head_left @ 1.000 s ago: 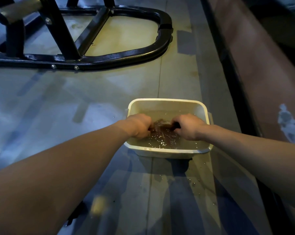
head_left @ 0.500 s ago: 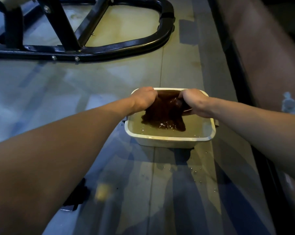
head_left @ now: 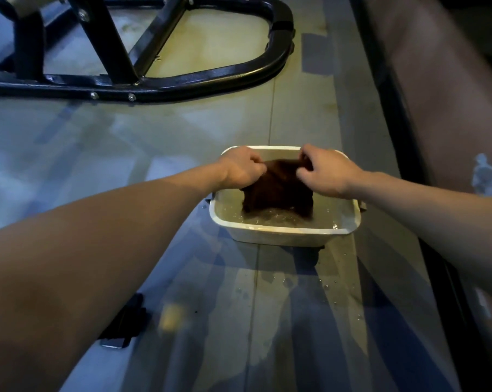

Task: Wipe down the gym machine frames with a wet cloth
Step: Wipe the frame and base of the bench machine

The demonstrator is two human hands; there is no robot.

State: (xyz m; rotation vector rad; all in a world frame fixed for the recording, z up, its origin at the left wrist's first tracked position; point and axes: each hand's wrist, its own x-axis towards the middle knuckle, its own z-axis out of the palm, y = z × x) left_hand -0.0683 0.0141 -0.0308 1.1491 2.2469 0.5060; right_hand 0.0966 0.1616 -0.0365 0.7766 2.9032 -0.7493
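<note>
Left hand (head_left: 240, 168) grips the left upper corner of a dark brown wet cloth (head_left: 277, 188), fingers curled round the fabric. Right hand (head_left: 328, 172) pinches the right upper corner of the same cloth, thumb and fingers closed on it. Cloth hangs stretched between the two hands, upper edge held above the water, lower edge dipping into rippled water directly below the hands. Water sits in a cream rectangular plastic basin (head_left: 284, 234); both hands are over the basin's far half, wrists crossing its left and right rims. Basin rests on a grey tiled floor (head_left: 154, 142); water droplets (head_left: 328, 287) speckle the floor on the near side of the basin, below the right forearm. Beyond the hands, well apart from the basin, lies the black tubular gym machine base frame (head_left: 210, 80), with bolts along its near rail and angled struts rising from it. Under the left forearm, near the floor, a small dark object (head_left: 126, 323) shows; identity cannot be told. To the right of the right hand runs a dark edge with a reddish-brown surface (head_left: 437, 108) beyond it.
</note>
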